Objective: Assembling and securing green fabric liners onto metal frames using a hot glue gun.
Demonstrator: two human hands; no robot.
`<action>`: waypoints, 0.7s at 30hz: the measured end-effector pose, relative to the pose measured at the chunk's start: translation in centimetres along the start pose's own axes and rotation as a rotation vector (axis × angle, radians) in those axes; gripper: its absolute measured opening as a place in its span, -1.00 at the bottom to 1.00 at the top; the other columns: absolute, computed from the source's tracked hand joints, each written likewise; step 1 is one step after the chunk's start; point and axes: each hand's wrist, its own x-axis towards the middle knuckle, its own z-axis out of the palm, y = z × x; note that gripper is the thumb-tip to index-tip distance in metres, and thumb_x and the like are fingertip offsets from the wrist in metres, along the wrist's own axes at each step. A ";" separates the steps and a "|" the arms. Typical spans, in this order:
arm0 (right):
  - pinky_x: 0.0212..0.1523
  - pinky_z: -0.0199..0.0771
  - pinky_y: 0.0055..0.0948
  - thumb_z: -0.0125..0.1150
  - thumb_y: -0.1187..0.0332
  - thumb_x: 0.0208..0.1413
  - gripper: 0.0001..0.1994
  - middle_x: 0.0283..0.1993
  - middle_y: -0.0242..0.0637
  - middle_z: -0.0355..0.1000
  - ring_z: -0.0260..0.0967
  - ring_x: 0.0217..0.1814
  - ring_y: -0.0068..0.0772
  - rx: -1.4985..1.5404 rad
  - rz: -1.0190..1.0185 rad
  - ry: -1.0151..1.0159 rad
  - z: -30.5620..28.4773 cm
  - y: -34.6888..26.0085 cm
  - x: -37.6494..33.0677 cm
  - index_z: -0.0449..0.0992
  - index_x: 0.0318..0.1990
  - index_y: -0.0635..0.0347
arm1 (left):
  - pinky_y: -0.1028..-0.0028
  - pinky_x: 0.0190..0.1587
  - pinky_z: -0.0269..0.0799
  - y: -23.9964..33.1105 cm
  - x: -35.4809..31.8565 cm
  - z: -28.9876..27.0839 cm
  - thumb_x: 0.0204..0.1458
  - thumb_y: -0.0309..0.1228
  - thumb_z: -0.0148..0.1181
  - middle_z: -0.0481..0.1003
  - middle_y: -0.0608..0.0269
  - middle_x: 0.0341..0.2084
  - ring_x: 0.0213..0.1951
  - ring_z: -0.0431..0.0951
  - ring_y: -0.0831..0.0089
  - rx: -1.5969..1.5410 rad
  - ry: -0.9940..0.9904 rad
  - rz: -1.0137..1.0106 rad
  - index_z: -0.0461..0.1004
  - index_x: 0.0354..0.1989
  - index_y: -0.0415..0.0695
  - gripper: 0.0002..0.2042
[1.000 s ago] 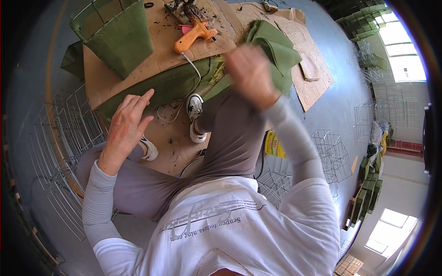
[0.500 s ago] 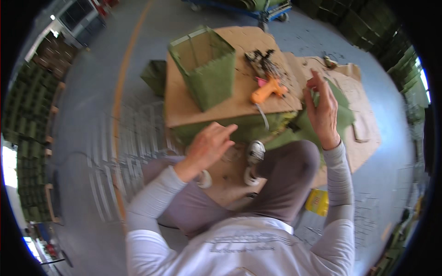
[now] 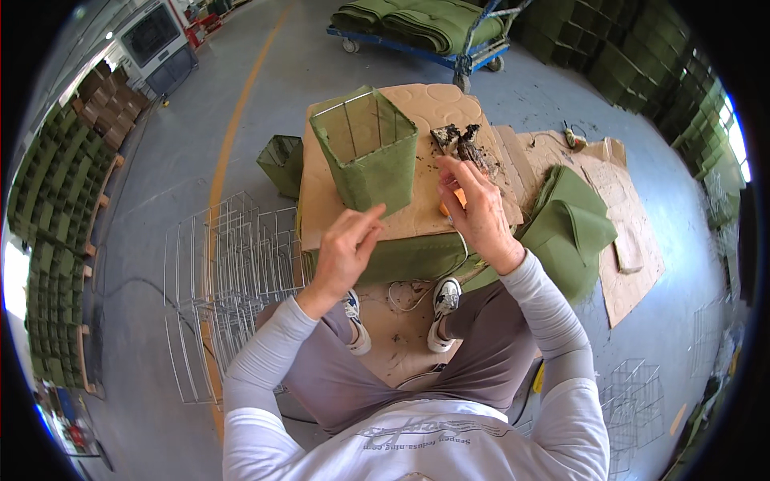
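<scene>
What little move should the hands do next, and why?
Maybe curl the right hand around the orange tool. That hand looks empty and hides part of the tool in this view, though I can't tell if they touch. The left hand looks empty too, near the green box.

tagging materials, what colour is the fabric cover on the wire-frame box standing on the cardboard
Olive green; the fabric cover shows best in the head view.

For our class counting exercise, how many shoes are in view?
2: the left shoe and the right shoe, set apart on the floor cardboard. No others show.
</scene>
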 end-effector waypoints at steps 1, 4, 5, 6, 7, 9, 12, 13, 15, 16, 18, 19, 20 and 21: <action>-0.22 0.45 -0.22 0.17 0.57 0.11 -0.70 -0.24 -0.09 0.42 0.47 -0.22 -0.04 -0.005 0.022 -0.003 0.3 -0.1 0.1 0.44 0.03 0.27 | 0.42 -0.26 0.52 -0.3 0.3 -0.3 0.01 -0.66 0.26 0.56 0.13 -0.37 -0.32 0.63 0.30 -0.039 0.058 -0.048 0.53 0.02 -0.20 -0.65; -0.22 0.44 -0.22 0.18 0.56 0.12 -0.76 -0.24 -0.09 0.43 0.45 -0.21 -0.01 -0.057 -0.047 -0.010 1.1 1.2 0.7 0.48 -0.04 0.27 | 0.44 -0.30 0.50 -0.7 2.1 -1.2 0.01 -0.62 0.29 0.56 0.14 -0.39 -0.36 0.62 0.32 0.022 0.155 0.030 0.57 -0.06 -0.21 -0.71; -0.19 0.44 -0.21 0.17 0.57 0.12 -0.79 -0.21 -0.10 0.44 0.44 -0.18 -0.01 -0.046 -0.061 -0.020 1.5 1.4 0.9 0.50 -0.07 0.30 | 0.42 -0.31 0.49 -1.0 2.5 -1.5 -0.01 -0.60 0.32 0.57 0.15 -0.38 -0.36 0.59 0.32 0.061 0.188 0.079 0.59 -0.12 -0.22 -0.76; -0.19 0.44 -0.21 0.17 0.57 0.12 -0.79 -0.21 -0.10 0.44 0.44 -0.18 -0.01 -0.051 -0.075 -0.024 2.0 1.6 1.3 0.50 -0.07 0.30 | 0.42 -0.31 0.49 -1.3 3.2 -1.7 -0.01 -0.60 0.32 0.57 0.15 -0.38 -0.36 0.59 0.32 0.060 0.203 0.082 0.59 -0.12 -0.22 -0.76; -0.17 0.44 -0.21 0.16 0.59 0.12 -0.78 -0.19 -0.10 0.46 0.43 -0.15 -0.02 -0.065 -0.125 -0.015 2.3 1.9 1.7 0.49 -0.06 0.31 | 0.41 -0.30 0.48 -1.6 3.9 -1.9 -0.01 -0.60 0.32 0.58 0.15 -0.37 -0.34 0.58 0.31 0.087 0.243 0.122 0.60 -0.13 -0.22 -0.76; 0.01 0.48 -0.26 0.13 0.57 0.18 -0.75 0.01 -0.08 0.49 0.45 0.04 -0.05 -0.106 -0.156 -0.049 2.8 2.3 2.2 0.50 0.02 0.32 | 0.36 -0.18 0.47 -2.3 4.2 -2.4 0.00 -0.58 0.31 0.60 0.17 -0.26 -0.22 0.53 0.24 0.130 0.276 0.119 0.59 -0.13 -0.23 -0.77; 0.09 0.46 -0.23 0.16 0.58 0.13 -0.68 0.07 -0.07 0.46 0.41 0.11 -0.01 -0.157 -0.268 -0.064 3.7 2.3 3.3 0.46 0.07 0.31 | 0.35 -0.13 0.48 -3.4 4.8 -2.6 -0.01 -0.58 0.31 0.60 0.18 -0.24 -0.19 0.53 0.23 0.212 0.371 0.147 0.59 -0.14 -0.22 -0.77; 0.20 0.39 -0.19 0.14 0.61 -0.13 -0.47 0.17 -0.04 0.38 0.33 0.19 -0.01 -0.205 -0.314 -0.114 4.4 2.9 3.4 0.39 0.12 0.34 | 0.33 -0.13 0.47 -3.9 4.9 -2.5 -0.06 -0.61 0.33 0.59 0.15 -0.30 -0.19 0.53 0.22 0.210 0.383 0.158 0.60 -0.15 -0.22 -0.75; 0.21 0.38 -0.18 0.13 0.61 -0.12 -0.48 0.17 -0.04 0.37 0.33 0.20 -0.01 -0.198 -0.332 -0.112 5.4 3.0 4.1 0.39 0.13 0.34 | 0.32 -0.12 0.47 -4.3 5.1 -2.3 -0.08 -0.63 0.34 0.60 0.17 -0.27 -0.18 0.53 0.23 0.242 0.348 0.155 0.58 -0.09 -0.20 -0.68; 0.22 0.37 -0.18 0.12 0.61 -0.10 -0.48 0.18 -0.04 0.37 0.32 0.21 -0.01 -0.194 -0.349 -0.108 5.9 3.0 4.6 0.39 0.14 0.34 | 0.32 -0.11 0.47 -4.4 5.1 -2.4 -0.11 -0.64 0.36 0.61 0.19 -0.24 -0.16 0.52 0.23 0.273 0.312 0.155 0.56 -0.02 -0.18 -0.61; 0.22 0.37 -0.20 0.13 0.58 -0.09 -0.51 0.14 -0.05 0.38 0.33 0.19 -0.02 -0.197 -0.366 -0.093 6.6 3.2 5.4 0.41 0.11 0.33 | 0.32 -0.09 0.46 -4.1 5.3 -2.1 -0.09 -0.60 0.35 0.60 0.23 -0.22 -0.13 0.51 0.25 0.266 0.287 0.167 0.51 0.05 -0.17 -0.55; 0.17 0.40 -0.21 0.15 0.56 -0.08 -0.55 0.08 -0.06 0.41 0.35 0.15 -0.03 -0.204 -0.394 -0.100 6.8 3.3 5.8 0.43 0.06 0.33 | 0.33 -0.07 0.45 -4.0 5.4 -2.0 -0.08 -0.56 0.35 0.60 0.27 -0.20 -0.11 0.49 0.27 0.256 0.261 0.183 0.46 0.13 -0.17 -0.50; 0.13 0.42 -0.23 0.17 0.54 -0.07 -0.60 0.03 -0.08 0.44 0.37 0.10 -0.04 -0.211 -0.412 -0.116 7.1 3.7 5.9 0.46 0.02 0.33 | 0.33 -0.07 0.45 -4.2 5.5 -1.7 -0.08 -0.56 0.35 0.60 0.27 -0.20 -0.11 0.49 0.27 0.252 0.257 0.174 0.46 0.13 -0.17 -0.50; 0.13 0.42 -0.23 0.17 0.54 -0.07 -0.60 0.03 -0.08 0.44 0.37 0.10 -0.04 -0.209 -0.405 -0.124 7.3 4.0 6.0 0.46 0.02 0.33 | 0.32 -0.07 0.46 -4.5 5.6 -1.5 -0.12 -0.62 0.36 0.60 0.26 -0.20 -0.12 0.50 0.27 0.242 0.242 0.163 0.44 0.16 -0.14 -0.44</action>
